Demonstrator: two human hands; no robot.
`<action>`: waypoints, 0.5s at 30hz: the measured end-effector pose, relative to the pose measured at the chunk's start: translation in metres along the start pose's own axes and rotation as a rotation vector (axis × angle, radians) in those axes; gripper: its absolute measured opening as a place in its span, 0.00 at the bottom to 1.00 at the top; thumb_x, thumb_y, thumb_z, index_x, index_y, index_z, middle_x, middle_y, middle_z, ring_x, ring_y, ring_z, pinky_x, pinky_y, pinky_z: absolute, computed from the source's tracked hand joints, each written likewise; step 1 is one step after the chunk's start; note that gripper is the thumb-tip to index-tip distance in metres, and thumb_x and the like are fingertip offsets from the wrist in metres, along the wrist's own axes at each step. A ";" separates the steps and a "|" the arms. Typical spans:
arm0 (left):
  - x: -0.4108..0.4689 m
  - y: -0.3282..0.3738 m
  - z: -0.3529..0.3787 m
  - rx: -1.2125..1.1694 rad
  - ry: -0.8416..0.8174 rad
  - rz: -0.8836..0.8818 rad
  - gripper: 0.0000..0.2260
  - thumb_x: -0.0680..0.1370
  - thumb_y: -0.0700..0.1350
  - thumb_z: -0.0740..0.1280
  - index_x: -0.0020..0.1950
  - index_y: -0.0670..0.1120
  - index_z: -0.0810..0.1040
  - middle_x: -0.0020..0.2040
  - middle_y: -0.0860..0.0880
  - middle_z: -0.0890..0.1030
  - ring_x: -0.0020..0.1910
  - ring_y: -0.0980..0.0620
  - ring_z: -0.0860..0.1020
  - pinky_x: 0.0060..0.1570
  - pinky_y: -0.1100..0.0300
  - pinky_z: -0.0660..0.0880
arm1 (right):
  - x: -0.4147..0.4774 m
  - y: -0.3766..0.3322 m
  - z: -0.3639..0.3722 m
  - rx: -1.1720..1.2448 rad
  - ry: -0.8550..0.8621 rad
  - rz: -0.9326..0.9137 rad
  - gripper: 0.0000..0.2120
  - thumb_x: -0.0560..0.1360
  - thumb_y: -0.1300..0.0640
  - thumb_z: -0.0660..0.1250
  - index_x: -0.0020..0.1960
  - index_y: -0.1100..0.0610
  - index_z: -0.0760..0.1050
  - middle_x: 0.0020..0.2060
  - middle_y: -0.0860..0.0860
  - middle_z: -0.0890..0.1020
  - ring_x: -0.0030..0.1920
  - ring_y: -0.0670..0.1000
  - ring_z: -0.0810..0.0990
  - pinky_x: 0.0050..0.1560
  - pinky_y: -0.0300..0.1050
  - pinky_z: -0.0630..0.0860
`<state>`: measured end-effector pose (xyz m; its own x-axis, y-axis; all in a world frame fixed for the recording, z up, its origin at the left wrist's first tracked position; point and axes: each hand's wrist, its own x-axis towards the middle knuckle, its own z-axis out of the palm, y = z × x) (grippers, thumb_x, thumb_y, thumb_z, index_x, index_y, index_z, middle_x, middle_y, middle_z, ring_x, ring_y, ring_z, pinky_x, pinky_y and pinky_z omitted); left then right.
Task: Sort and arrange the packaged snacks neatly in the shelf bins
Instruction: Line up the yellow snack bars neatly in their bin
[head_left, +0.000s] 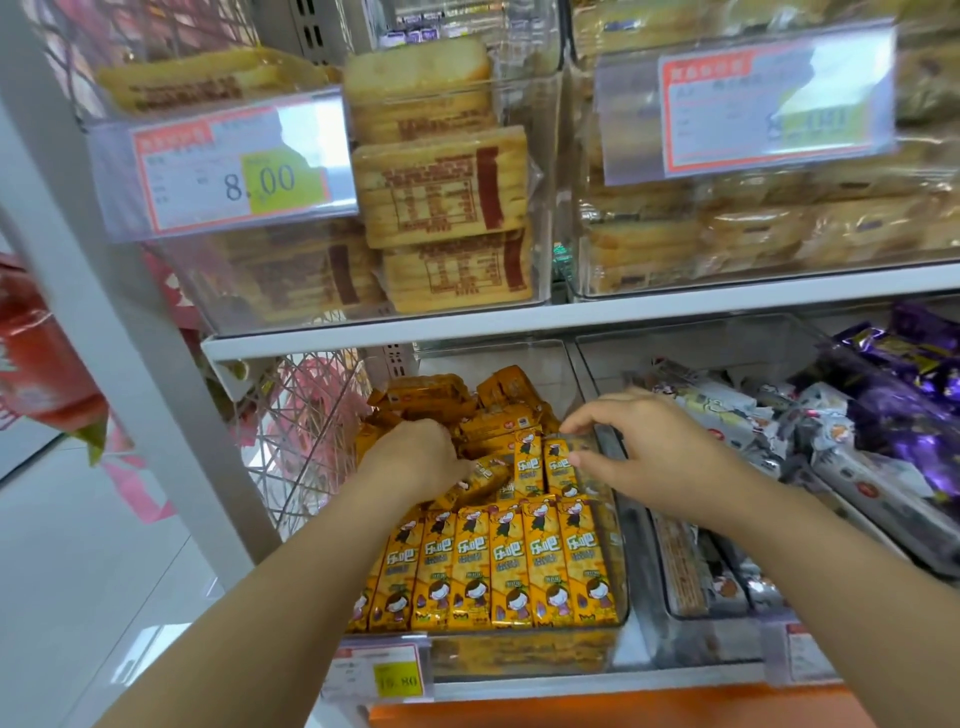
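Note:
A clear plastic bin (621, 597) on the lower shelf holds several yellow snack packets. A neat front row of yellow packets (498, 566) stands upright, and loose ones (431, 395) lie jumbled at the back. My left hand (415, 457) reaches into the bin's middle and grips a tilted yellow packet (485, 475). My right hand (649, 452) hovers over the bin's right side with fingers spread, its fingertips touching the upright packets (558, 465) in the second row.
The neighbouring bin (675, 613) on the right holds white and purple wrapped snacks (883, 410). Upper shelf bins (447, 208) carry toast packs behind price tags (228, 171). A white upright post (130, 332) and a pink wire basket (306, 431) stand to the left.

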<state>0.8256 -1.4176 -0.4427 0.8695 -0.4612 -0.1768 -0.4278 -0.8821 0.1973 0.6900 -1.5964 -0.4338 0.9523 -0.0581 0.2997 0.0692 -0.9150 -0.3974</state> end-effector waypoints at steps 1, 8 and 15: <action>0.001 0.000 0.001 -0.048 0.028 -0.001 0.16 0.79 0.53 0.63 0.49 0.40 0.80 0.45 0.44 0.82 0.41 0.49 0.78 0.36 0.59 0.71 | 0.000 0.000 0.000 -0.004 0.000 -0.002 0.13 0.75 0.49 0.66 0.59 0.47 0.76 0.55 0.42 0.79 0.56 0.41 0.71 0.57 0.37 0.67; 0.014 0.016 0.021 -0.100 0.004 0.074 0.11 0.78 0.50 0.66 0.53 0.43 0.79 0.47 0.46 0.79 0.45 0.49 0.77 0.41 0.59 0.71 | 0.001 -0.001 0.000 0.001 -0.012 0.002 0.13 0.75 0.49 0.66 0.59 0.47 0.76 0.55 0.41 0.78 0.57 0.42 0.71 0.58 0.38 0.67; 0.024 0.017 0.024 -0.145 -0.097 0.173 0.20 0.76 0.50 0.69 0.66 0.48 0.73 0.49 0.49 0.81 0.46 0.52 0.80 0.43 0.61 0.73 | 0.001 -0.001 -0.002 -0.003 -0.015 0.002 0.13 0.75 0.49 0.65 0.59 0.47 0.76 0.55 0.41 0.78 0.57 0.41 0.71 0.58 0.38 0.68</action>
<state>0.8334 -1.4464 -0.4667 0.7556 -0.6176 -0.2184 -0.5223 -0.7692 0.3680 0.6904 -1.5965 -0.4319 0.9569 -0.0541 0.2855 0.0662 -0.9161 -0.3955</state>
